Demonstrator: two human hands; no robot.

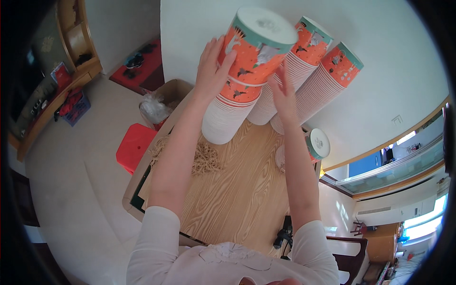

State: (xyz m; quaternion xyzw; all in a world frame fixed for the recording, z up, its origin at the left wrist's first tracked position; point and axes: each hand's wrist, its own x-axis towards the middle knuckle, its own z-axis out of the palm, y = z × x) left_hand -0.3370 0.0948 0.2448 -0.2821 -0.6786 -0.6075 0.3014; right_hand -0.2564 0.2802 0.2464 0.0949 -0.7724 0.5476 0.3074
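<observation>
Both of my hands hold a large orange paper cup (254, 50) with a teal band and white base, turned upside down. My left hand (213, 69) presses against its left side, and my right hand (284, 92) is closed round the right side. The cup sits over the top of a tall stack of nested paper cups (223, 118), another orange side showing just beneath it. Two more stacks stand behind to the right: a middle stack (300, 61) and a right stack (320, 88), each topped with an orange cup.
On the wood-grain table (237, 190) lie tan shredded paper strips (206, 159). Another cup (317, 144) lies at its right edge, partly behind my right arm. A black device (284, 232) rests near me. Left of the table are a red stool (135, 146) and an open cardboard box (175, 90).
</observation>
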